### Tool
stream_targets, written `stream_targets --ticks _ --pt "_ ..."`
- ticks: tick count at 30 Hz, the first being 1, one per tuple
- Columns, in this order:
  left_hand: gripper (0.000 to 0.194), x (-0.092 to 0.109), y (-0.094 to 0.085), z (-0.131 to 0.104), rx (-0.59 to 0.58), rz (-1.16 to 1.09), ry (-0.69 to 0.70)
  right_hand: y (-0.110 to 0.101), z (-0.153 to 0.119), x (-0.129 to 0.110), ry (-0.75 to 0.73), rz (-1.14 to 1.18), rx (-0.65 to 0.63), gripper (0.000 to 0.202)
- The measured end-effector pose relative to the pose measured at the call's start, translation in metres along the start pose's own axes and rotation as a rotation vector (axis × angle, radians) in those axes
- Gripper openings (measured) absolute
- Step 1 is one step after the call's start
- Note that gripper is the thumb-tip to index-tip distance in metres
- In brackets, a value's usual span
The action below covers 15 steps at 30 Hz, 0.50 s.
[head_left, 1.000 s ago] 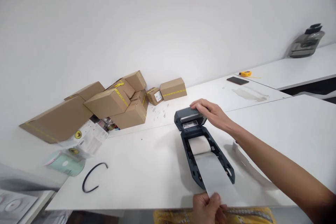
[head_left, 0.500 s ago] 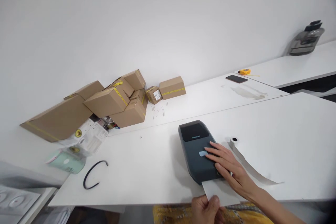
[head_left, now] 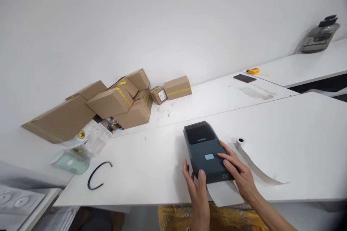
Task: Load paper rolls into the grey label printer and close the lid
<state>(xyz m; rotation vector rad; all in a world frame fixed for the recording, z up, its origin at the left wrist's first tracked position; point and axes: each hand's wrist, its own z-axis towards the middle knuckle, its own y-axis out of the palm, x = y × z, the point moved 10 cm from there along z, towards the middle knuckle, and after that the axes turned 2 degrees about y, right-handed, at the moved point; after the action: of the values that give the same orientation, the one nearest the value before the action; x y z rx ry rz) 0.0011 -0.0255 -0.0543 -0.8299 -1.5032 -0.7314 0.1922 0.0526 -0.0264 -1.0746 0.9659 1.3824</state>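
A dark teal label printer (head_left: 203,168) sits near the front edge of the white table, with a dark window on its lid and a light blue button. A strip of white paper (head_left: 224,193) sticks out of its near end and hangs over the table edge. My left hand (head_left: 196,191) is at its near left corner, thumb and fingers apart, holding nothing. On the right side my right hand (head_left: 240,173) rests against the printer with its fingers spread over the edge. Right of it lies a small paper roll (head_left: 240,142), its tail unrolled toward me.
Cardboard boxes (head_left: 111,101) are piled at the back left. In front of them are plastic packaging (head_left: 93,139), a green container (head_left: 72,162) and a dark curved band (head_left: 93,176). A phone (head_left: 244,78), a yellow tape measure (head_left: 253,70) and a clear jug (head_left: 320,38) stand farther right.
My left hand has let go of the paper strip and moved up to the printer's left side. My right hand has shifted from the lid toward the right edge.
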Motion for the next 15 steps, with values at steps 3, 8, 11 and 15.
stream_targets --ticks 3,8,11,15 --pt "0.097 0.002 0.021 0.012 -0.101 -0.102 -0.055 -0.001 0.005 0.013 0.070 0.029 0.027 0.038" --pt "0.088 0.005 0.026 0.013 -0.175 -0.143 -0.047 0.002 0.006 0.042 0.265 0.075 -0.031 0.075" --pt "0.084 0.005 0.023 0.013 -0.137 -0.129 -0.019 0.005 0.004 0.046 0.311 0.110 -0.073 0.076" --pt "0.084 0.003 0.020 0.015 -0.063 -0.101 0.012 0.004 0.002 0.046 0.334 0.121 -0.061 0.077"
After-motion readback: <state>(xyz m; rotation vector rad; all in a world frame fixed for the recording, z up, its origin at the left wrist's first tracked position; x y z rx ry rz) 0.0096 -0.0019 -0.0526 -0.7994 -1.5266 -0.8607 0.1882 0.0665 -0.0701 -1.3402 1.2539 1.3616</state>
